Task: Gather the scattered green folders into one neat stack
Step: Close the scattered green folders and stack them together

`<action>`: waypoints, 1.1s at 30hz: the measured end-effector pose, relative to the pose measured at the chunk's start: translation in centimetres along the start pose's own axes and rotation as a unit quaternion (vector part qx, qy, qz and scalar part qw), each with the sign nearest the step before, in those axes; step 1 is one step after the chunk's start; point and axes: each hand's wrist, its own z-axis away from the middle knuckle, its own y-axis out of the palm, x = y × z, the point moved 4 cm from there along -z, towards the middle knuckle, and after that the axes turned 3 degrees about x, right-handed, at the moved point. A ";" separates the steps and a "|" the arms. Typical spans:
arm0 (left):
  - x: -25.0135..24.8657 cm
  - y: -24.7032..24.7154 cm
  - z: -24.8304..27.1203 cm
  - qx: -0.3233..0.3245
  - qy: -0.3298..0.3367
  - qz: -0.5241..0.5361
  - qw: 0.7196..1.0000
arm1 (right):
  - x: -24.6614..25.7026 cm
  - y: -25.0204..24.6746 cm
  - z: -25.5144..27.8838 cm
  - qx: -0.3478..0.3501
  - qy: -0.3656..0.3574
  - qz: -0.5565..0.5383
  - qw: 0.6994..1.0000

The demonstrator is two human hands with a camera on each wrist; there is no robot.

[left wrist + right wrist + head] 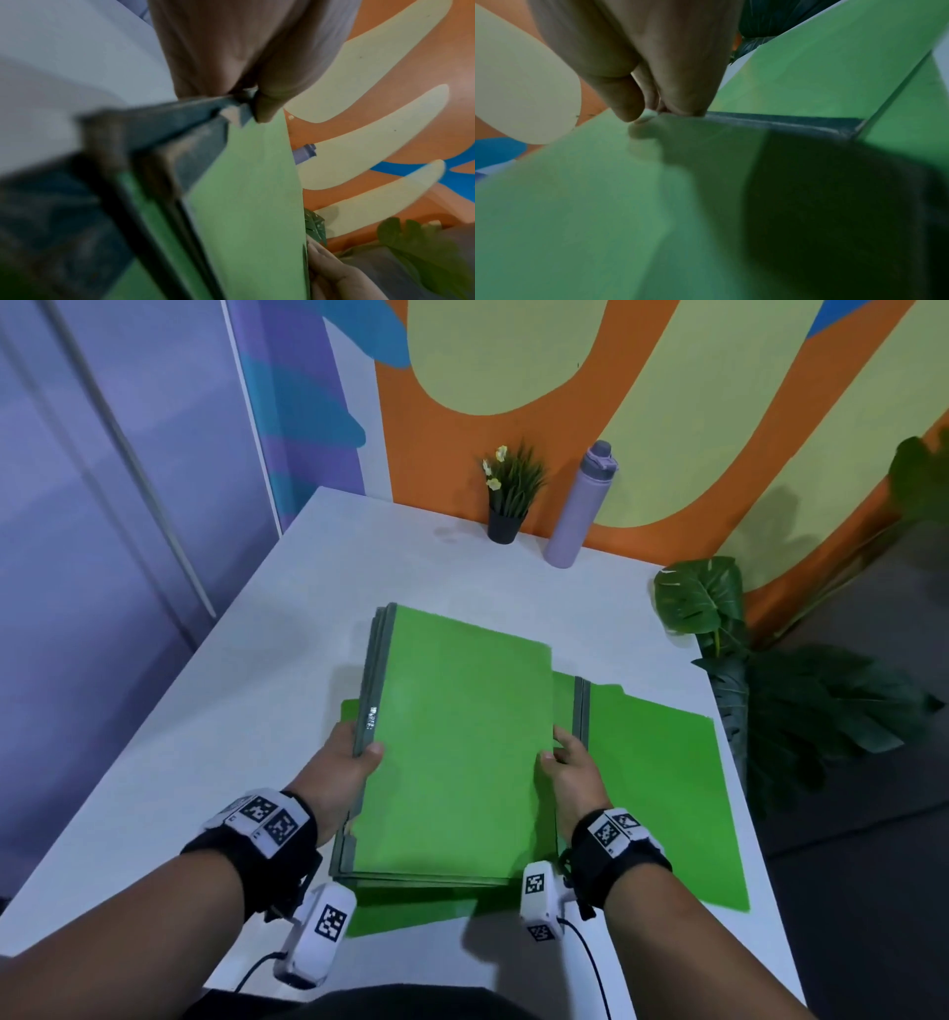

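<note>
From my remote seat, I see both hands clamped on a stack of flat green card folders with grey spines (452,742), held over a white tabletop (205,711). The left hand (343,770) grips the stack's spine edge, thumb on the top cover and fingers hidden beneath; the left wrist view shows the thumb (267,105) pressing at the grey spine. The right hand (570,762) pinches the opposite edge, thumb on top, fingers curled at the rim, as the right wrist view confirms. Under the grip and out past the right hand lies another green folder (662,793), flat on the table; a further green sheet (405,914) shows below the stack. Beyond the grip, by the painted wall, stand a small black pot holding a grassy plant with yellow flowers (508,500) and a closed lilac plastic bottle (580,505).
</note>
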 end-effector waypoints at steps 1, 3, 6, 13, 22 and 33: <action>0.6 -0.3 -0.3 -0.022 -0.001 -0.011 1.000 | 0.1 -0.4 -0.4 -0.003 -0.013 0.040 0.999; 2.3 -0.9 -1.0 -0.055 -0.035 -0.013 0.998 | -0.3 -1.5 -1.4 -0.035 -0.023 0.198 0.979; 4.7 -1.4 -1.4 -0.080 -0.108 -0.076 0.988 | -2.3 -3.2 -2.1 -0.082 0.014 0.394 0.915; 7.5 -1.3 -2.1 -0.079 -0.158 -0.196 0.964 | -5.1 -0.9 0.2 -0.063 0.057 0.459 0.884; 7.7 -1.8 -2.7 -0.075 -0.169 -0.172 0.968 | -3.7 -1.7 -0.5 -0.087 0.087 0.311 0.942; 5.5 -3.6 -2.9 -0.126 -0.110 0.059 0.984 | 12.2 -5.7 3.6 -0.299 -0.223 0.258 0.891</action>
